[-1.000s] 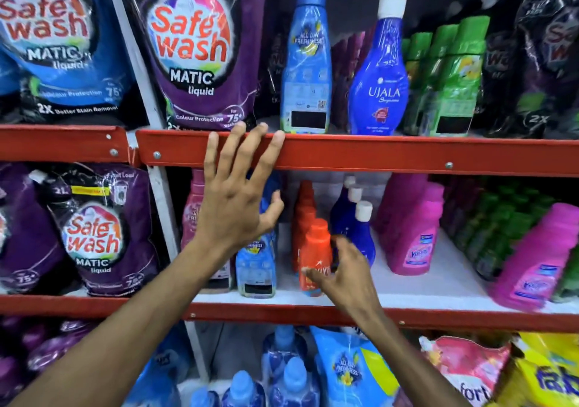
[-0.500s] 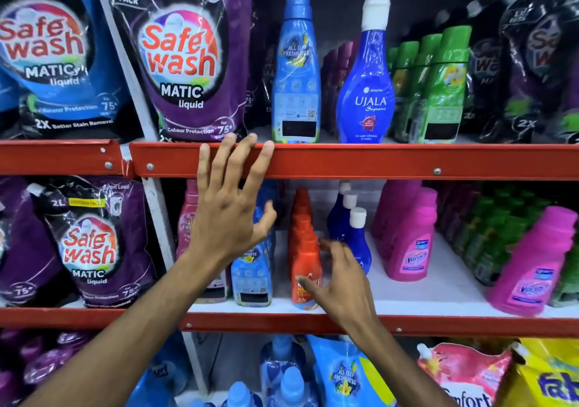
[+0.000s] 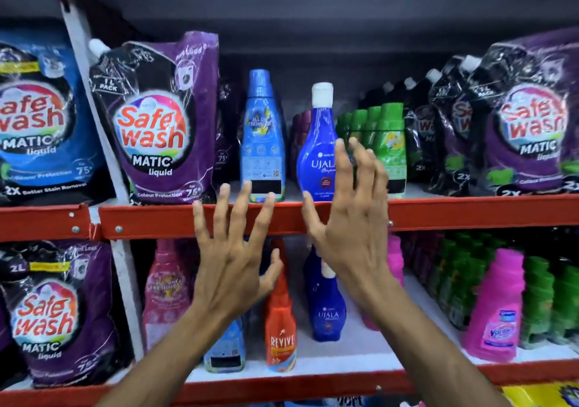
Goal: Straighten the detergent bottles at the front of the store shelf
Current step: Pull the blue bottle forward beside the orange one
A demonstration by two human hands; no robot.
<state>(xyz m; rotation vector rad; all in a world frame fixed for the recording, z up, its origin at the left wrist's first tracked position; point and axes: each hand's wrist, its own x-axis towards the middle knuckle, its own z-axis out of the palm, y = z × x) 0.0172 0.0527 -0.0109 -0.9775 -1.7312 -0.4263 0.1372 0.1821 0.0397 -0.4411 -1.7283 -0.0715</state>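
On the upper shelf a light blue bottle (image 3: pixel 262 137) and a dark blue Ujala bottle (image 3: pixel 319 153) with a white cap stand upright at the front edge. My left hand (image 3: pixel 233 256) is spread open, fingertips at the red shelf rail (image 3: pixel 470 212) just below the light blue bottle. My right hand (image 3: pixel 351 218) is raised, fingers apart, in front of the Ujala bottle's right side; whether it touches the bottle I cannot tell. On the lower shelf stand an orange Revive bottle (image 3: pixel 280 334), a smaller Ujala bottle (image 3: pixel 327 306) and a light blue bottle (image 3: pixel 224 350), partly hidden by my arms.
Purple Safewash pouches (image 3: pixel 156 124) fill the left of both shelves, with more pouches (image 3: pixel 526 124) at the upper right. Green bottles (image 3: pixel 387 143) stand behind my right hand. Pink bottles (image 3: pixel 498 306) and green bottles (image 3: pixel 539 300) occupy the lower right. A white upright post (image 3: pixel 103 143) divides the bays.
My right hand has left the orange bottle on the lower shelf and risen to the Ujala bottle on the upper shelf. The view has tilted upward; my left hand stays at the rail.
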